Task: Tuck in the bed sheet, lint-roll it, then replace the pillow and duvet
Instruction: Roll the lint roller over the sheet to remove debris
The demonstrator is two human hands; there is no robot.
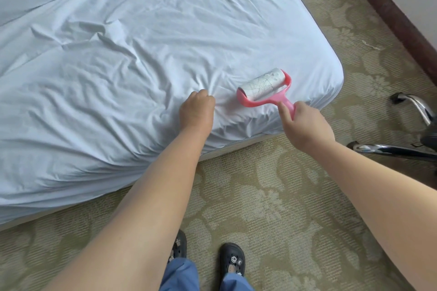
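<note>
Head view: right hand [305, 125] grips the light pink plastic lint roller [266, 90] by its stiff handle near the bed's corner; left hand [197, 111] pinches the soft pale-blue sheet [118, 54] taut.

Left hand [197, 111] fingertips hidden in sheet [142, 49]; chair base [402, 146] cut off.

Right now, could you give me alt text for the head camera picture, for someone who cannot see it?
A person's right hand holds a pink lint roller on a wrinkled pale blue sheet near the bed's corner, while the left hand pinches the sheet beside it. Patterned carpet lies below.
</note>
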